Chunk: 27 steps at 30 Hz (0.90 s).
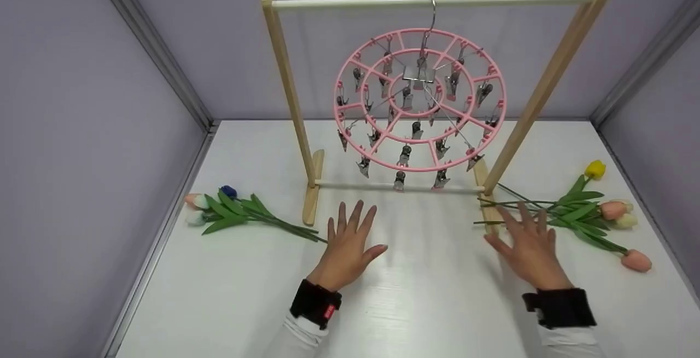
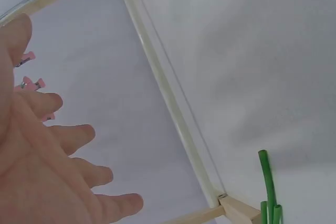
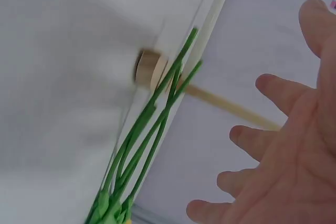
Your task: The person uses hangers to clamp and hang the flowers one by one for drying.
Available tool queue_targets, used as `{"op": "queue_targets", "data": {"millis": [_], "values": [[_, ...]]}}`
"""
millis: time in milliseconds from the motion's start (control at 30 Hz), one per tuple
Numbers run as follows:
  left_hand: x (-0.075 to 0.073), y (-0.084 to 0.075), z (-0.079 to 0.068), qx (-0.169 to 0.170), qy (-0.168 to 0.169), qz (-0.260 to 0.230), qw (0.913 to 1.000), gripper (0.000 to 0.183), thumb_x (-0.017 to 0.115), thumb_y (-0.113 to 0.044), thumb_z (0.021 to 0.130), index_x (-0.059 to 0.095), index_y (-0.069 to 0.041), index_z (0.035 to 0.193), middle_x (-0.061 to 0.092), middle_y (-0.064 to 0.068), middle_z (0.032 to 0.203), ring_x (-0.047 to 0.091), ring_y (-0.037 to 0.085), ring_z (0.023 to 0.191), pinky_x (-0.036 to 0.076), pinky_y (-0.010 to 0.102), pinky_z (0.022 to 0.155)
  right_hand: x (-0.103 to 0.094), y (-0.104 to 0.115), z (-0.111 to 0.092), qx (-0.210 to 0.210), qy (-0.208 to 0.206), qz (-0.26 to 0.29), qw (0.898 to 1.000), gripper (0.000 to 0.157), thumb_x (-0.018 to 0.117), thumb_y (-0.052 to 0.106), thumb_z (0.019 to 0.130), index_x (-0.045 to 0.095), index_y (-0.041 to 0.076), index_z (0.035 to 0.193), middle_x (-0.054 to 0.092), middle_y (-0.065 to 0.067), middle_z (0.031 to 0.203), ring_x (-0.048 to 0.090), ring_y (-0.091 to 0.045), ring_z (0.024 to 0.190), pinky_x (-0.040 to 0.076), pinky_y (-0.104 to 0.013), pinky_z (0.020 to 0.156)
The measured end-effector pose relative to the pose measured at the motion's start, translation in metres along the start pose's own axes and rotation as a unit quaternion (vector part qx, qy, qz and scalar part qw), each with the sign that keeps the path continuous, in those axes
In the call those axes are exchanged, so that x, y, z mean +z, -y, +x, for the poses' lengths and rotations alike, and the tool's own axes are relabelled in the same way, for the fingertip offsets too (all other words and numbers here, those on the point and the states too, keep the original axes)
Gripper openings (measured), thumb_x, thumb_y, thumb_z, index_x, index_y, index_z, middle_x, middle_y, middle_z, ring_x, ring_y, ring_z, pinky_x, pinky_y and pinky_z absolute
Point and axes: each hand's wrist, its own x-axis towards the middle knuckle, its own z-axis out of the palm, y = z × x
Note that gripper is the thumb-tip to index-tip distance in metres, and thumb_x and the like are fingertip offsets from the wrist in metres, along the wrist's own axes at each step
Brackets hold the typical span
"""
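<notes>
My left hand [image 1: 344, 251] is held over the table with fingers spread and nothing in it. Just left of it lies a bunch of artificial tulips [image 1: 232, 211] in blue, white and pink, stems pointing toward the hand. Fingers spread and holding nothing, my right hand [image 1: 531, 248] hovers near the stem ends of a second tulip bunch [image 1: 579, 213], with yellow, pink and cream heads. In the right wrist view, the green stems [image 3: 152, 129] lie across the foot of the stand. A round pink clip hanger [image 1: 404, 142] with metal clips hangs beyond both hands.
The hanger's hook sits on the white top rail [image 1: 355, 3] of a wooden stand [image 1: 290, 90]. The stand's feet rest on the white table [image 1: 415, 287]. Grey panels [image 1: 93, 156] enclose the table at the back and both sides.
</notes>
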Motion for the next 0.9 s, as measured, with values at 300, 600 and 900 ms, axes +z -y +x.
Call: {"op": "queue_targets", "data": {"millis": [300,600,900], "values": [[-0.016,-0.021,-0.015,0.048,-0.005,-0.059,0.9971,0.067,0.049,-0.049,0.102,0.030,-0.014,0.156,0.032,0.014,0.157,0.023,0.039,0.145,0.027,0.058,0.112,-0.051,-0.074,-0.004,0.008,-0.041,-0.021,0.999,0.056,0.066,0.027,0.097,0.047,-0.007,0.139,0.034,-0.043,0.140,0.028,-0.065,0.126,0.025,-0.076,0.094],[-0.014,-0.052,-0.036,0.161,-0.049,-0.149,0.9743,0.044,0.051,-0.032,0.105,0.050,-0.012,0.144,0.056,0.001,0.137,0.049,0.015,0.129,0.042,0.033,0.104,-0.060,-0.112,0.030,-0.035,-0.014,-0.057,0.998,0.039,0.065,0.004,0.093,0.056,-0.010,0.128,0.048,-0.036,0.130,0.044,-0.056,0.117,0.038,-0.067,0.091],[-0.010,-0.063,-0.043,0.177,-0.032,-0.150,0.9723,0.039,0.050,-0.031,0.106,0.054,-0.013,0.140,0.060,-0.001,0.131,0.053,0.012,0.124,0.044,0.029,0.102,-0.047,-0.131,0.067,-0.060,-0.007,-0.122,0.991,0.033,0.063,-0.010,0.084,0.065,-0.009,0.117,0.061,-0.034,0.114,0.056,-0.056,0.097,0.045,-0.065,0.080]]}}
